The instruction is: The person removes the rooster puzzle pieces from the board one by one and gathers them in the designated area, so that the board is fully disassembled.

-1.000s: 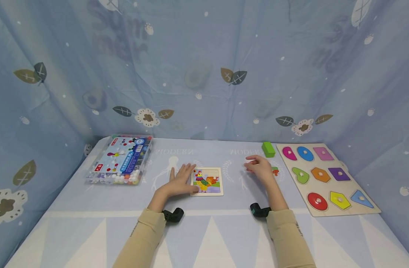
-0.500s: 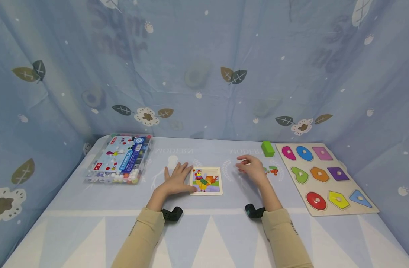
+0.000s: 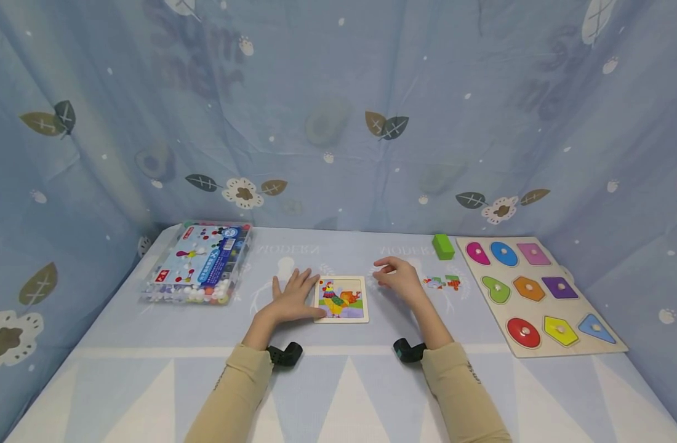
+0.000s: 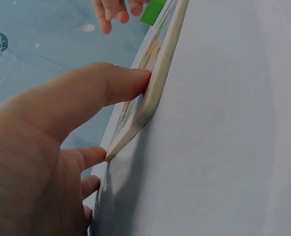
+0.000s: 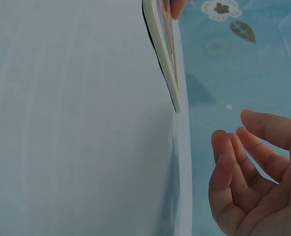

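Note:
A small square wooden jigsaw puzzle [image 3: 343, 300] with a rooster picture lies flat on the table between the two hands. My left hand [image 3: 290, 303] rests at its left side, fingers spread. In the left wrist view, the thumb [image 4: 111, 83] presses on the puzzle's near rim and a fingertip touches its corner. Right of the puzzle, my right hand [image 3: 400, 282] hovers with bent fingers and nothing between them; the right wrist view shows thumb and fingers apart. Two small puzzle pieces [image 3: 452, 282] with red, green and blue parts lie side by side beyond it.
A green block [image 3: 443, 247] stands at the back right. Beside it lies a wooden shape board [image 3: 512, 314] with several knobbed coloured shapes. At the back left sits a clear plastic case [image 3: 197, 263] of coloured beads. A blue patterned curtain [image 3: 338, 123] closes off the back.
My right hand has moved left, away from the two loose pieces and nearer to the puzzle, uncovering them. The left hand has stayed at the puzzle's left side.

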Motion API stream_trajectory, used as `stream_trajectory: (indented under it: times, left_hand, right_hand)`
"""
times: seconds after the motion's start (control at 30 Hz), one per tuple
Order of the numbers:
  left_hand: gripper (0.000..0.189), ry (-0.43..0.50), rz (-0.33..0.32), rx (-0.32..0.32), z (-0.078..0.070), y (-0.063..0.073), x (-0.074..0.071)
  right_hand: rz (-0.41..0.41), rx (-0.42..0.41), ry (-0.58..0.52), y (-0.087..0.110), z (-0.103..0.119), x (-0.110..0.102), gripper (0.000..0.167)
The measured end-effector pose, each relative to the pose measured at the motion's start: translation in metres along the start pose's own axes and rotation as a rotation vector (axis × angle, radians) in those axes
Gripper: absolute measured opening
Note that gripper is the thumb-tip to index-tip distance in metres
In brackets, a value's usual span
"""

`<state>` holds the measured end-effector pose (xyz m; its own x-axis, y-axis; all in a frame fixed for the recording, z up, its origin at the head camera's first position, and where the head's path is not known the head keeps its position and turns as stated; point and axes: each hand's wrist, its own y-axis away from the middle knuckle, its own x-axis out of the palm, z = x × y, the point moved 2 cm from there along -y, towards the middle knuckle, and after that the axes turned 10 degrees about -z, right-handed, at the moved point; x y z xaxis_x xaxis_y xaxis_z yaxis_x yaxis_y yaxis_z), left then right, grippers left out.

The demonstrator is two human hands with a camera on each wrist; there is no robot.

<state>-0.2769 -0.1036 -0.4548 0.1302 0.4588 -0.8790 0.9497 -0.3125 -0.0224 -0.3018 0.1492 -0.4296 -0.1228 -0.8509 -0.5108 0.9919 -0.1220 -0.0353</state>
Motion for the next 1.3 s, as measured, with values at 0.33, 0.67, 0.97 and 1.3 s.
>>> stream_trajectory:
  times: [0.33, 0.67, 0.97, 1.3]
  left_hand:
    - [0.09, -0.01, 0.007, -0.006, 0.001, -0.001, 0.001]
    - [0.091, -0.006, -0.003, -0.007, 0.0, -0.001, 0.001]
    - [0.09, -0.014, 0.009, 0.0, -0.001, -0.001, 0.0]
    - [0.089, -0.013, 0.005, 0.006, 0.0, -0.001, 0.0]
  right_hand:
    - [0.05, -0.054, 0.012, 0.001, 0.011, 0.027, 0.027]
    - [0.089, -0.074, 0.006, 0.004, 0.02, 0.042, 0.026]
    - [0.125, -0.092, -0.001, 0.006, 0.023, 0.052, 0.024]
    - [0.239, -0.162, 0.158, 0.009, 0.032, 0.063, 0.014]
